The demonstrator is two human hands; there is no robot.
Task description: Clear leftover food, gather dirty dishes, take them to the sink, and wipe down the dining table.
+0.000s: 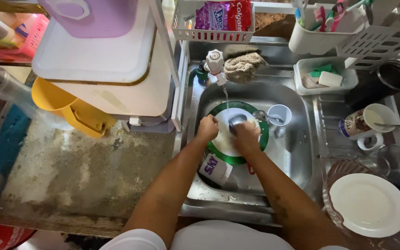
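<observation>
- The right hand has its fingers curled around a metal ladle, the shiny bowl poking out just above the knuckles; the grip looks full, but wet steel could twist out if the fingers loosen.
- The left hand is closed in a fist on the left edge of the plate; what is inside the fist cannot be made out.
- The plate, white with a green rim, lies in the sink under both hands. A hard push on one edge could tip it against the steel.
- A thin stream from the tap lands right at the ladle. Hitting that curved bowl, it could spray over the sink edge onto the counter.
- A pale cup sits just right of the ladle with a spoon beside it; a wide sweep of the right hand could knock the cup over.
- A packet lies at the sink's near edge beneath the left forearm, where water may soak it.
- A white dish rests on a glass bowl at the far right, well apart from the hands; it looks perched and could slide if bumped.
</observation>
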